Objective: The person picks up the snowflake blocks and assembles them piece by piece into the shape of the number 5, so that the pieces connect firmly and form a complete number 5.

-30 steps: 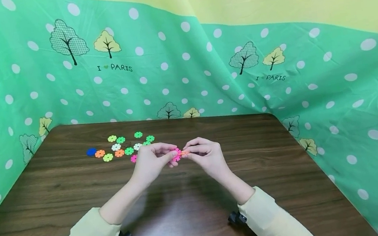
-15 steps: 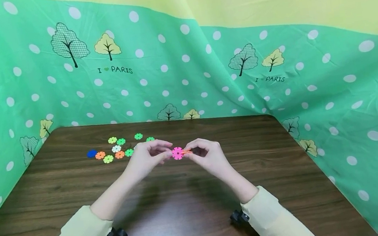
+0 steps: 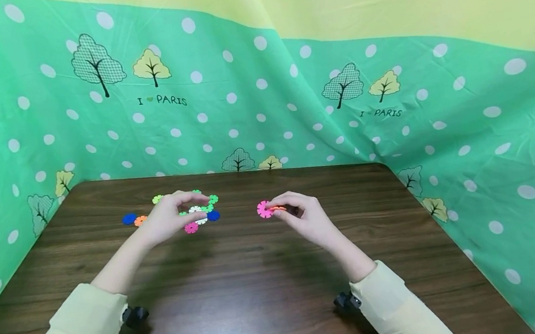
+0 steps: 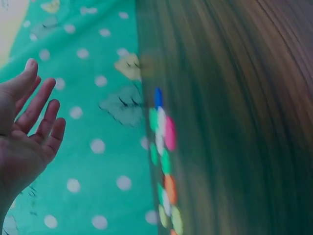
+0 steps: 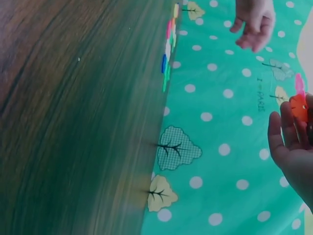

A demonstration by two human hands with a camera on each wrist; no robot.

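Observation:
My right hand (image 3: 305, 219) pinches an orange disc (image 3: 278, 208) that is joined to a pink notched disc (image 3: 263, 210); the pink one sticks out to the left of the fingertips. The right wrist view shows the orange disc (image 5: 298, 107) at the fingers of the right hand (image 5: 298, 152), with the pink disc (image 5: 300, 83) beyond it. Over the scattered discs hangs my left hand (image 3: 166, 218), its fingers apart and holding nothing. In the left wrist view that hand (image 4: 29, 127) has its fingers spread.
Several loose discs lie at the back left of the brown table (image 3: 263, 300), among them a blue one (image 3: 213, 216), a pink one (image 3: 191, 228) and a green one (image 3: 213, 199). A green dotted cloth (image 3: 258, 85) hangs behind and beside the table.
My left hand has let go of the pink disc and moved left over the loose discs. My right hand has shifted slightly right with the joined pink and orange discs.

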